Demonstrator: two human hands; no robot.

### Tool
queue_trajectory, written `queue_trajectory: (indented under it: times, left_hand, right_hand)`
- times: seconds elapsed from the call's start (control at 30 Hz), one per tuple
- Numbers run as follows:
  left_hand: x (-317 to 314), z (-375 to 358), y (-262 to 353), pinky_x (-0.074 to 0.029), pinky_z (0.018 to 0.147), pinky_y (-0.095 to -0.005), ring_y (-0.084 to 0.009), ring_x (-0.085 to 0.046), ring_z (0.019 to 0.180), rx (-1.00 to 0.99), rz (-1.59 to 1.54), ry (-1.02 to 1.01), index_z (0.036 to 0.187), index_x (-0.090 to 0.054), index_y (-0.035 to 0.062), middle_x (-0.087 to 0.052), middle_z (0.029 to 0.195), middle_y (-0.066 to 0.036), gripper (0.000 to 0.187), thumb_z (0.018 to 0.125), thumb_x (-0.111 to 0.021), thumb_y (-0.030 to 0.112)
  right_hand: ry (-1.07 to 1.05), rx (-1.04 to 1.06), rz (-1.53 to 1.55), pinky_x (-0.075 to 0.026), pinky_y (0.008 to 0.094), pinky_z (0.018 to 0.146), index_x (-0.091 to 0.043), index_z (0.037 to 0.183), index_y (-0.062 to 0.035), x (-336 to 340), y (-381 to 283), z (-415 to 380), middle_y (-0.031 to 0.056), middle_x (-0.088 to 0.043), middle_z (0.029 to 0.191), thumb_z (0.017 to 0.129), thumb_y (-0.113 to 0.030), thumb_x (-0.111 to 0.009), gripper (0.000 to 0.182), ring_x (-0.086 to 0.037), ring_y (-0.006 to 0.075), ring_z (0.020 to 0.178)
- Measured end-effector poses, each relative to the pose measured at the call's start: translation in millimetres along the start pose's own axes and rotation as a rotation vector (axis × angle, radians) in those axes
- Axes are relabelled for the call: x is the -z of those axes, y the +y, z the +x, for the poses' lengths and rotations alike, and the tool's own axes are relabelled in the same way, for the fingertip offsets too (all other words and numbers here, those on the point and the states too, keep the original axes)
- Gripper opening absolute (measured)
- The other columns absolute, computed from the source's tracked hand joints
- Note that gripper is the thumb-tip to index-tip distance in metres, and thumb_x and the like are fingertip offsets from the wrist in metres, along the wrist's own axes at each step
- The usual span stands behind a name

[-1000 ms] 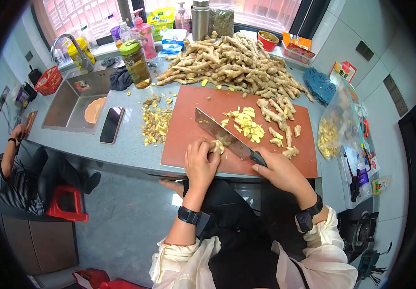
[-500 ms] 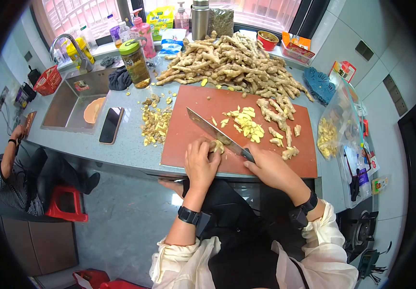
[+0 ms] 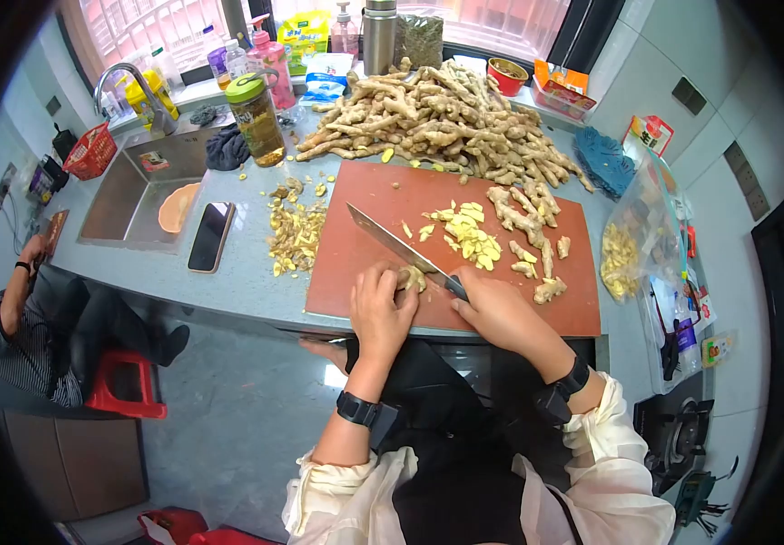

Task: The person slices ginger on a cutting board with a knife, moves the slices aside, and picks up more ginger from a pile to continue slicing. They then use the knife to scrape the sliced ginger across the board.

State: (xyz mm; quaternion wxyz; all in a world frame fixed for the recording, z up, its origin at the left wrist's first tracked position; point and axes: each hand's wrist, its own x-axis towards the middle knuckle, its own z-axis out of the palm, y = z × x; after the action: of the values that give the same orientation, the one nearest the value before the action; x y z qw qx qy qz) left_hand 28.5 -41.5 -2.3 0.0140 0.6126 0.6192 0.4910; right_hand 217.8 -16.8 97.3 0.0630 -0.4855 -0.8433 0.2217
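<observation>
Left hand point(image 3: 379, 307): fingers bent over a small ginger piece point(image 3: 414, 280), pressing it to the board point(image 3: 369, 182) at its near edge, left of the middle.
Right hand point(image 3: 498, 313): fingers clenched round the dark handle of the knife point(image 3: 394, 241), just right of the left hand.
Knife: blade slanting from the handle toward the far left, its tip above the left part of the board; the edge seems to be at the ginger piece, though the left fingers partly hide the contact.
Board: reddish brown, lying on the grey counter point(image 3: 260, 295).
Slices point(image 3: 472, 238): pale yellow, in a loose heap on the board beyond the knife, with a few strays to their left.
Knobs point(image 3: 528, 218): unsliced ginger on the right part of the board.
Pile point(image 3: 437, 118): a large mound of whole ginger at the far side of the counter, beyond the board.
Scraps point(image 3: 294, 234): scattered just left of the board.
Phone point(image 3: 211, 238): flat between the scraps and the sink point(image 3: 124, 209).
Jar point(image 3: 260, 129): green-lidded, upright, left of the pile.
Bag point(image 3: 621, 259): clear, with yellowish pieces inside, right of the board.
Person point(image 3: 24, 341): on a red stool point(image 3: 127, 386) at the left.
</observation>
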Motion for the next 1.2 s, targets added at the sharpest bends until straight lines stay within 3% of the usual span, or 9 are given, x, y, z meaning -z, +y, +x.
queue_trajectory:
  times: [0.2,0.27,0.47,0.7,0.77,1.2]
  left_hand:
    - [-2.1,-0.7,-3.3,-0.049,0.084,-0.0420,-0.0284,-0.062,0.101,0.002,-0.009,-0.005,0.096,-0.068,0.0089,-0.065,0.111,-0.006,0.023,0.078,-0.081,0.015]
    - [-3.7,-1.2,-3.7,-0.049,0.085,-0.0420,-0.0286,-0.062,0.100,0.008,-0.017,-0.002,0.096,-0.067,0.0090,-0.066,0.111,-0.005,0.023,0.078,-0.081,0.015]
    - [-0.5,-0.2,0.1,-0.049,0.086,-0.0420,-0.0286,-0.062,0.099,0.022,-0.013,-0.014,0.094,-0.067,0.0092,-0.066,0.111,-0.005,0.022,0.078,-0.081,0.015]
    - [-1.2,0.2,0.9,-0.048,0.084,-0.0422,-0.0285,-0.061,0.096,0.014,-0.014,0.003,0.093,-0.066,0.0087,-0.066,0.108,-0.004,0.022,0.078,-0.081,0.015]
    - [-0.1,0.7,1.2,-0.048,0.084,-0.0421,-0.0285,-0.061,0.096,0.013,-0.018,-0.002,0.093,-0.066,0.0086,-0.066,0.108,-0.004,0.022,0.078,-0.081,0.015]
    - [-0.4,0.5,0.8,-0.049,0.084,-0.0417,-0.0277,-0.062,0.097,0.016,-0.010,-0.009,0.093,-0.067,0.0091,-0.066,0.109,-0.004,0.021,0.079,-0.081,0.015]
  right_hand:
    - [0.015,0.018,0.105,-0.050,0.0553,0.083,-0.052,0.112,-0.0015,6.7,20.4,-16.0,0.0271,-0.068,0.097,0.098,-0.022,-0.064,0.028,-0.065,0.0484,0.098]
    - [-0.034,-0.060,0.168,-0.051,0.0485,0.087,-0.055,0.121,-0.0005,14.5,20.4,-25.5,0.0263,-0.068,0.108,0.097,-0.020,-0.067,0.033,-0.065,0.0457,0.104]
    - [-0.012,-0.054,0.244,-0.051,0.0464,0.088,-0.056,0.124,0.0001,25.9,14.9,-35.2,0.0258,-0.068,0.109,0.097,-0.018,-0.067,0.035,-0.065,0.0450,0.104]
    - [-0.039,-0.039,0.196,-0.051,0.0473,0.087,-0.056,0.123,-0.0006,26.5,16.2,-36.1,0.0259,-0.068,0.109,0.097,-0.018,-0.067,0.033,-0.065,0.0454,0.104]
    - [-0.005,-0.002,0.191,-0.049,0.0545,0.083,-0.052,0.115,-0.0004,26.3,16.4,-36.4,0.0302,-0.068,0.101,0.098,-0.022,-0.066,0.031,-0.064,0.0495,0.101]
    - [0.026,0.035,0.210,-0.050,0.0542,0.083,-0.051,0.115,-0.0001,28.6,15.8,-38.4,0.0306,-0.068,0.102,0.097,-0.021,-0.067,0.031,-0.064,0.0500,0.101]
